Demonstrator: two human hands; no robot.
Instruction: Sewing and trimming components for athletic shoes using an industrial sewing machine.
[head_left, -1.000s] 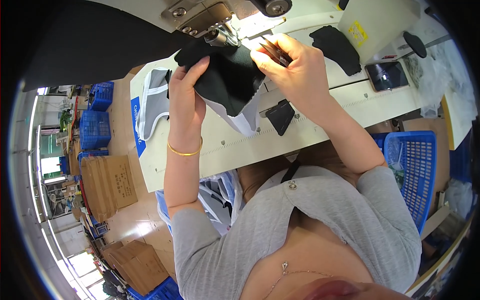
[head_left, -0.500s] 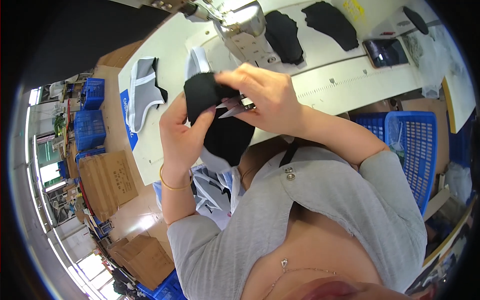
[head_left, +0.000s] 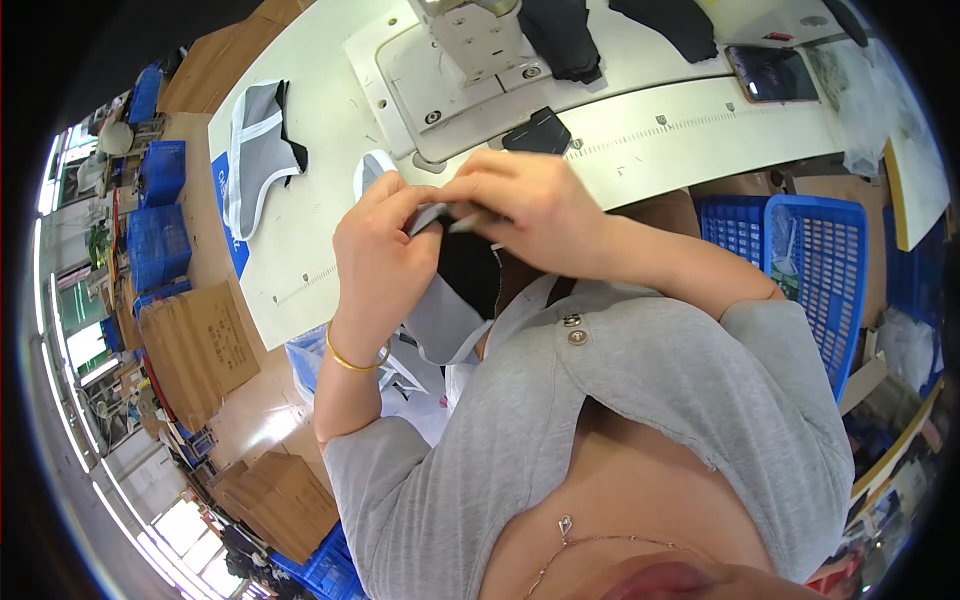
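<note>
My left hand (head_left: pixel 385 240) is closed on a grey and black fabric piece (head_left: pixel 470 275), pinching its upper edge between thumb and fingers. The piece hangs down in front of my body, with black cloth in the middle and grey below. My right hand (head_left: pixel 540 215) meets the left at that edge, fingers curled round small thread snips (head_left: pixel 466 219). The snips are blurred and mostly covered by the fingers, so I cannot tell whether the blades touch the cloth. Beyond my hands, a small black piece (head_left: pixel 538 132) lies on the sewing table (head_left: pixel 640 150).
A sewing machine (head_left: pixel 470 45) stands at the back. Black cloth pieces (head_left: pixel 560 40) and a phone (head_left: pixel 770 75) lie to its right. A grey, white-trimmed piece (head_left: pixel 258 150) rests at the table's left. Blue basket (head_left: pixel 820 280) stands right, cardboard box (head_left: pixel 195 350) left.
The fabric has been turned in my left hand, and grey shows where black cloth stood up. My right hand has closed in on the left; the snips are less visible. The whole view has shifted.
</note>
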